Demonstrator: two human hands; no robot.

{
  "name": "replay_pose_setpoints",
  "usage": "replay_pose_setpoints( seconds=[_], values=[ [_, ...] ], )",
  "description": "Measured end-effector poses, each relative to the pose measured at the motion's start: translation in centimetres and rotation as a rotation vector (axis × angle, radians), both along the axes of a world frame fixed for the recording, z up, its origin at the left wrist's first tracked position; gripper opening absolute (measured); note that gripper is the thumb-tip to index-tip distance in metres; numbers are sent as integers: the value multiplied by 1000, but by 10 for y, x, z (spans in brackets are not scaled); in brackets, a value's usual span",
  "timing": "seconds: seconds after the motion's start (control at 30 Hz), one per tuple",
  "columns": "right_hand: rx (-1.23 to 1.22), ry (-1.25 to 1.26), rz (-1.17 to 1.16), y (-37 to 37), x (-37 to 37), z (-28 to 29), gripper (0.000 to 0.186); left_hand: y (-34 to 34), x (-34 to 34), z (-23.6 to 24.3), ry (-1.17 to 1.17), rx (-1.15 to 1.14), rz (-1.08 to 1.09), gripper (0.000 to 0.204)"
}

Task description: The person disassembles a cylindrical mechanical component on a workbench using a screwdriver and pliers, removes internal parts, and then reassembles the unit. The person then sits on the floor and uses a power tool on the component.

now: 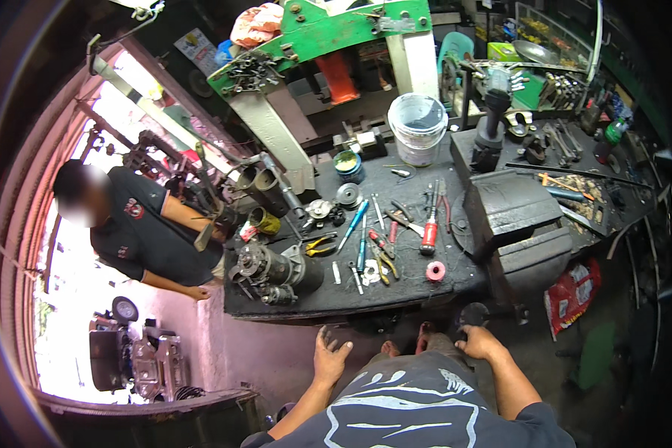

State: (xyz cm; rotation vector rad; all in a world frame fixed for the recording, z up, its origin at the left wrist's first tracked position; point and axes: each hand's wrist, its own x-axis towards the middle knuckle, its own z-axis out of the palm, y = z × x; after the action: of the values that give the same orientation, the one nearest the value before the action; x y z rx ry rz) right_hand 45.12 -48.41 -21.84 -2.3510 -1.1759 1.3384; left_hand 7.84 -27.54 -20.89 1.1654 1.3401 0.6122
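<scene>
My left hand (330,360) is in front of the bench's front edge, empty, with its fingers and thumb apart. To its right, my right hand (479,342) is closed at the lower edge of a dark round part (473,313), low beside the vise. The part's far details are too dark to make out. On the black workbench (418,290) lie screwdrivers, including a red-handled screwdriver (429,237), with yellow-handled pliers (386,267) and a pink spool (435,272). A greasy starter motor (276,267) sits at the front left corner.
A big bench vise (517,224) fills the bench's right side. A white bucket (417,131) and a small blue can (348,166) stand at the back. Another person (138,224) stands at left, by the bench end. A red bag (573,297) lies beyond the vise.
</scene>
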Motion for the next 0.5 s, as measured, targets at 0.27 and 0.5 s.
replay_pose_setpoints(
  seconds=[0.27, 0.5],
  values=[
    [-225, -76, -121, -105, 25, -34, 69, 21, -20, -13, 164, 43, -161, 83],
    [-242, -109, -394, -145, 105, -35, 66, 25, 10, -9, 162, 78, -133, 76]
  ],
)
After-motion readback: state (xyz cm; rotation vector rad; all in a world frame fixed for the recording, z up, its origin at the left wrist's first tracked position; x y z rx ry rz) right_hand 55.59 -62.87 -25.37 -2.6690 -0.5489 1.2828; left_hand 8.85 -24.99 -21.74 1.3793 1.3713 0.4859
